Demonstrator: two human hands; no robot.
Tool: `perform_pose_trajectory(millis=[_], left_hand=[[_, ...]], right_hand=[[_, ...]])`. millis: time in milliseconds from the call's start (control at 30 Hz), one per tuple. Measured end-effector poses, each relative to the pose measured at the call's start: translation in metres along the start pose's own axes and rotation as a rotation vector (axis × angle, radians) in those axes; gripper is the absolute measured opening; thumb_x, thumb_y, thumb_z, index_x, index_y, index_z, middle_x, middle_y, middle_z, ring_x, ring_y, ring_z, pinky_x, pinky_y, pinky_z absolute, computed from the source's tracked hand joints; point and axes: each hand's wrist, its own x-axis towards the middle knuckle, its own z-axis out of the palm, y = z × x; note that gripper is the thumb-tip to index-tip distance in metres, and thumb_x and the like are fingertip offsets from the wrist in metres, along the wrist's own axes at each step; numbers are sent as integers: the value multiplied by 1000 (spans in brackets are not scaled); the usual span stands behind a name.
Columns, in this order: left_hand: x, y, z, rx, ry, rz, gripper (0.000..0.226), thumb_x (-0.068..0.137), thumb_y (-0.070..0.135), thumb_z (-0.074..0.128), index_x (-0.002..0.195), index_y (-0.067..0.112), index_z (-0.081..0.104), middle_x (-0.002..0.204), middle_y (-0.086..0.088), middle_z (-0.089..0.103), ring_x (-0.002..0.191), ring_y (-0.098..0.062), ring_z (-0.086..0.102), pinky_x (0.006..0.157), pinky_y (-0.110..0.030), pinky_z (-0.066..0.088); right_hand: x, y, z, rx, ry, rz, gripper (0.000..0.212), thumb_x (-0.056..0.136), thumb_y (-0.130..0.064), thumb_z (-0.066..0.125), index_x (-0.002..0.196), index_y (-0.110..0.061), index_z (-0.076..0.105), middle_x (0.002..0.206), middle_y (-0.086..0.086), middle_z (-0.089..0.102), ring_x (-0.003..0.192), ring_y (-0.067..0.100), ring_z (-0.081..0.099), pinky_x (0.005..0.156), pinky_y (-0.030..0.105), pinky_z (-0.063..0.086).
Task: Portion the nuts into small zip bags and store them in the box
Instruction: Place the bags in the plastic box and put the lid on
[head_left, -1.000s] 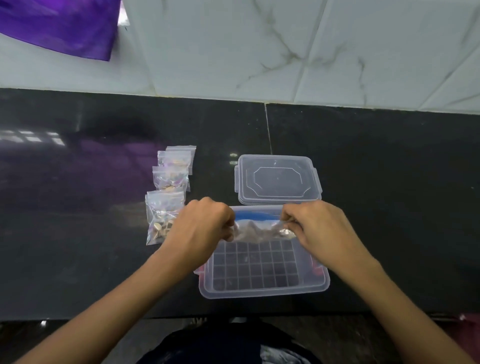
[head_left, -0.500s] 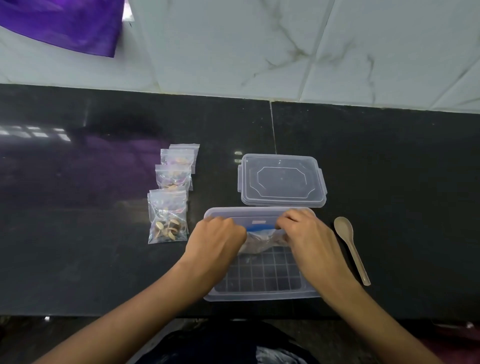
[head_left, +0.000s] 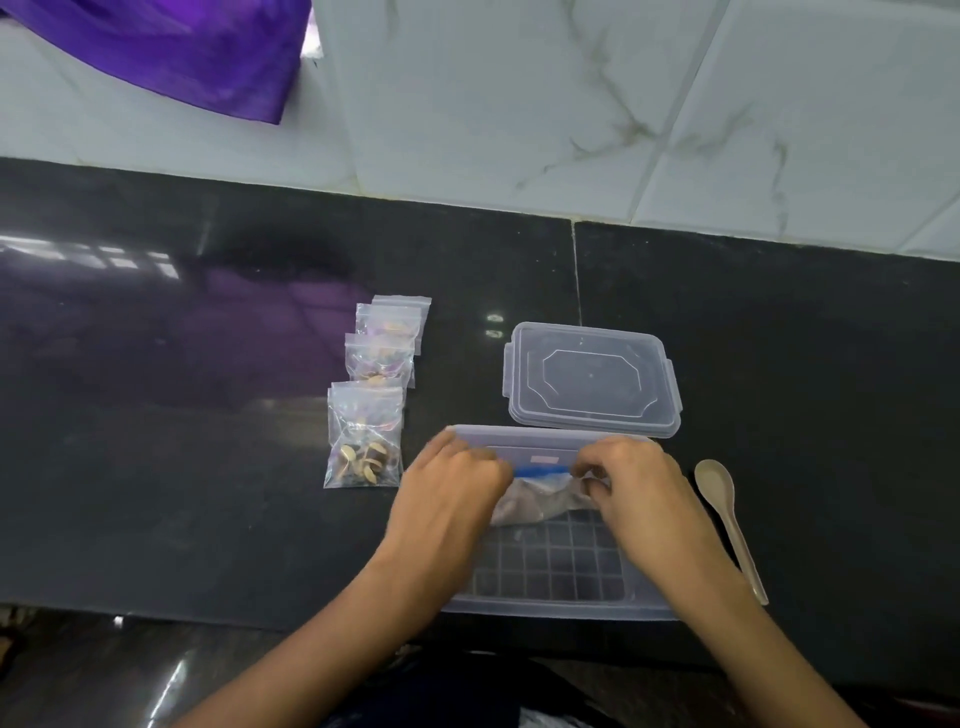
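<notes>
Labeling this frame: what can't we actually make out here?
Head view only:
- Contents of the blue-zip bag: blurred, ends covered by the left hand and right hand.
- Whether its zip is sealed: fingers hide it.
- Rear small zip bags: overlapped, nuts too small to count.
- Box side walls: behind both forearms.

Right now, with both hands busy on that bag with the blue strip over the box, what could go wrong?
The left hand and right hand pinch the zip bag at its blue strip. If the seal stays partly unclosed, nuts may spill into the open box. The spoon lies just beside the right forearm and could be knocked off the counter's near edge. The filled small bags overlap loosely and might slide if brushed.
</notes>
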Motion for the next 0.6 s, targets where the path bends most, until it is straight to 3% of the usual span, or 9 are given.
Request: perform_pose_trajectory(millis=[67,100,167,267,433,533,600], left_hand=[[-12,-16,-6,-173,174,-93,29,59,-1,78,80,18,72,78,3,71,71,-21,64,72,-29,53],[-19,-24,-10,-282,234,-194,27,63,1,80,82,19,73,81,5,72,72,-20,65,67,-28,51],[-32,-43,-15,-470,338,-413,21,75,9,74,93,21,73,93,7,71,85,-17,65,71,-28,47],[-43,-76,-7,-516,430,-574,22,79,12,73,99,20,71,100,5,71,94,-15,65,76,-26,43],[-43,-112,10,-590,357,-709,29,79,19,76,106,13,68,109,0,69,98,-17,63,81,-31,46],[-36,-129,23,-675,272,-773,49,77,27,79,119,8,62,117,-6,66,100,-21,62,83,-31,47],[-29,-137,33,-787,156,-808,64,75,29,80,127,4,54,120,-7,62,98,-18,59,82,-28,45]], right_hand=[[-13,-9,0,132,161,-78,21,92,-17,59,110,-21,68,110,-2,66,95,10,61,83,19,48],[-14,-15,1,200,242,-113,16,90,-18,62,104,-22,71,104,-4,68,88,7,61,77,15,47],[-10,-33,-1,290,296,-171,9,88,-18,65,95,-20,71,96,-5,69,80,4,60,70,7,44],[1,-66,-3,361,311,-268,9,89,-19,64,95,-19,70,94,-5,70,81,6,64,76,14,51],[31,-118,7,204,289,-306,20,93,-27,60,110,-19,64,102,-1,70,91,17,65,89,30,49],[53,-138,18,-52,232,-250,26,92,-36,58,109,-16,60,104,4,67,98,23,62,85,34,35],[65,-146,27,-99,129,-185,35,89,-44,60,108,-15,59,107,5,66,101,25,61,83,34,32]])
